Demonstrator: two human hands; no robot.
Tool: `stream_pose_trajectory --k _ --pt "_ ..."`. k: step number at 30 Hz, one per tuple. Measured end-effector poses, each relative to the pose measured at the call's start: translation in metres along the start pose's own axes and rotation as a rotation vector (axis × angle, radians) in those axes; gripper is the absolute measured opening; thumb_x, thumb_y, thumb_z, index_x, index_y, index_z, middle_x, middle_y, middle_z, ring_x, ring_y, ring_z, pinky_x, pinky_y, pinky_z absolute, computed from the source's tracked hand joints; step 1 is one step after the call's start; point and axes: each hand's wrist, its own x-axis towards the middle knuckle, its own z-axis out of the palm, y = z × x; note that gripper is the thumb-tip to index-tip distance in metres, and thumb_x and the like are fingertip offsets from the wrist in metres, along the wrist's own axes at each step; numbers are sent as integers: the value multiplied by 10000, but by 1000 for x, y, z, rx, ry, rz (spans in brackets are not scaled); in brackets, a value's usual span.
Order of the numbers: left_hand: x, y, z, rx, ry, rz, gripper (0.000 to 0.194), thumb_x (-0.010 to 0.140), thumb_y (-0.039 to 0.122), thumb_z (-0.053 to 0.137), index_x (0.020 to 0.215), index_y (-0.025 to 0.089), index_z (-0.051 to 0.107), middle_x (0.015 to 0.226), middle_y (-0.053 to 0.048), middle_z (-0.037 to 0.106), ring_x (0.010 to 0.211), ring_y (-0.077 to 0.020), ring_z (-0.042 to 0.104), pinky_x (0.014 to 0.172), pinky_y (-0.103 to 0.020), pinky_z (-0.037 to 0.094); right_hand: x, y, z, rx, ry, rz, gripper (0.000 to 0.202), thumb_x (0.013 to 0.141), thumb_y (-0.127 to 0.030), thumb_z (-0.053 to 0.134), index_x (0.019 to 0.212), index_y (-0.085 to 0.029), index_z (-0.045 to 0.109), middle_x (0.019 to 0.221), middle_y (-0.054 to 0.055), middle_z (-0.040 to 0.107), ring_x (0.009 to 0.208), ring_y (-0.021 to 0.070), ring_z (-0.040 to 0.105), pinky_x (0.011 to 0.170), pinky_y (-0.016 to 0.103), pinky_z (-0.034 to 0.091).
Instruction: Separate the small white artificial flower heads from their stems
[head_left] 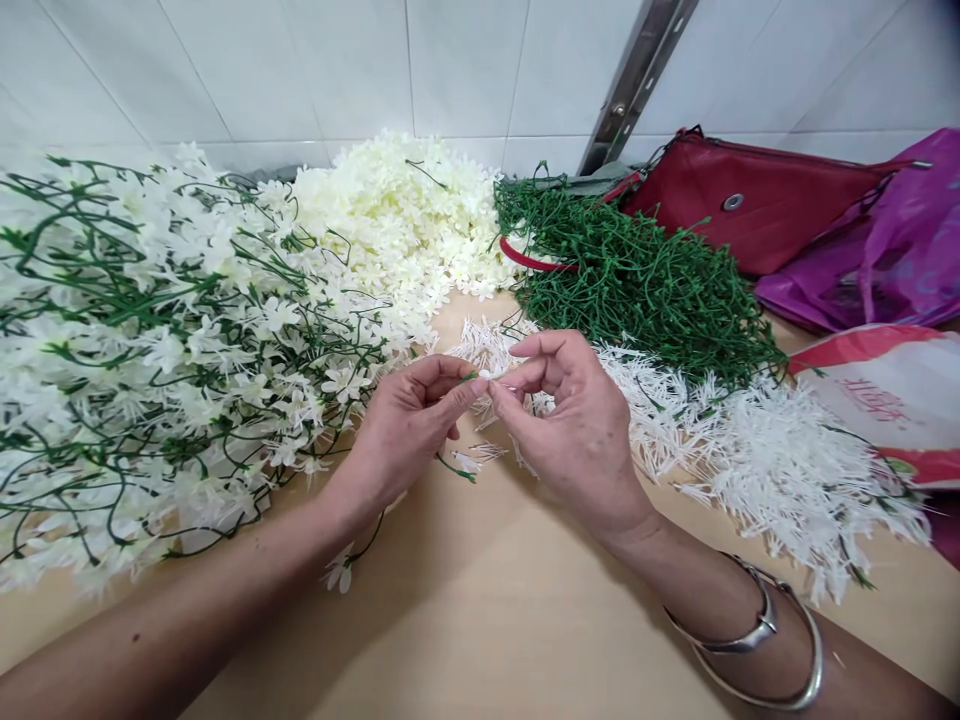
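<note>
My left hand (409, 425) is closed around a thin green plastic flower stem (459, 469). One green end shows between thumb and forefinger, and a branch hangs below the fingers. Fingertip to fingertip with it, my right hand (577, 430) pinches something small and pale that I cannot make out. Just behind both hands lie white artificial stamens (795, 470), spreading to the right in a loose heap. Left of my left hand is a large pile of white artificial flowers on green stems (165, 350). One white flower (339, 573) pokes out beneath my left forearm.
Loose cream-white blossoms (420, 215) are heaped at the back against the tiled wall (465, 65). A tangle of bare green stems (630, 280) lies back right. Beyond it are a red handbag (750, 200), a purple plastic bag (900, 230) and a red-and-white bag (870, 400).
</note>
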Motion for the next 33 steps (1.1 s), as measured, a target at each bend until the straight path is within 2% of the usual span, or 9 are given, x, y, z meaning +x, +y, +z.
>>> stream_pose_trajectory --k 3,7,9,12,17,20,24,30,33 --pt "1 -1 0 29 -7 19 232 818 373 747 880 169 657 571 68 531 485 -62 458 393 -144 347 2 2 -3 23 -32 11 264 823 -175 691 1066 -218 601 718 -52 662 689 151 624 710 314 479" --pt "1 0 1 67 -45 48 197 829 351 736 885 180 656 565 71 519 480 -67 427 416 -166 362 8 4 -10 -24 -72 -50 63 822 -159 696 827 -221 684 759 -19 628 720 152 586 703 311 466" --pt "2 0 1 59 -41 54 204 832 355 733 895 178 653 625 58 549 509 -70 444 451 -176 391 11 6 -12 -9 -71 -77 81 809 -171 712 760 -223 672 855 12 655 829 175 611 745 325 471" --pt "3 -1 1 34 -18 80 220 838 353 731 928 171 646 767 28 591 595 -75 481 517 -184 421 17 9 -16 136 -64 -24 69 825 -210 704 798 -222 641 1028 47 702 980 200 644 842 356 486" --pt "3 -2 0 26 -106 73 262 831 391 734 816 160 611 679 47 505 598 -81 410 527 -197 347 25 14 -22 237 -149 95 111 823 -274 732 832 -209 642 774 -1 676 725 150 606 702 305 479" --pt "3 -3 -1 47 -155 95 309 822 430 728 756 168 579 665 49 481 609 -91 399 549 -217 335 28 16 -25 355 -230 150 186 796 -328 780 822 -204 643 713 -21 656 676 133 589 677 287 464" --pt "5 -8 -4 216 -139 115 314 902 465 611 776 181 567 641 57 421 584 -102 350 529 -239 276 26 6 -29 451 -368 172 238 810 -405 795 836 -215 655 731 -17 649 689 138 590 685 291 474" --pt "3 -6 -5 528 -161 232 190 938 289 502 901 182 654 688 20 549 623 -134 454 575 -247 321 13 -16 -24 321 -478 87 195 876 -387 730 801 -233 639 1193 59 681 949 194 641 714 309 526" --pt "1 -3 -5 591 -149 269 164 924 277 518 875 188 646 652 28 546 602 -136 465 568 -243 318 11 -15 -22 313 -475 91 150 902 -330 691 817 -233 614 1106 53 708 950 185 652 728 298 537"
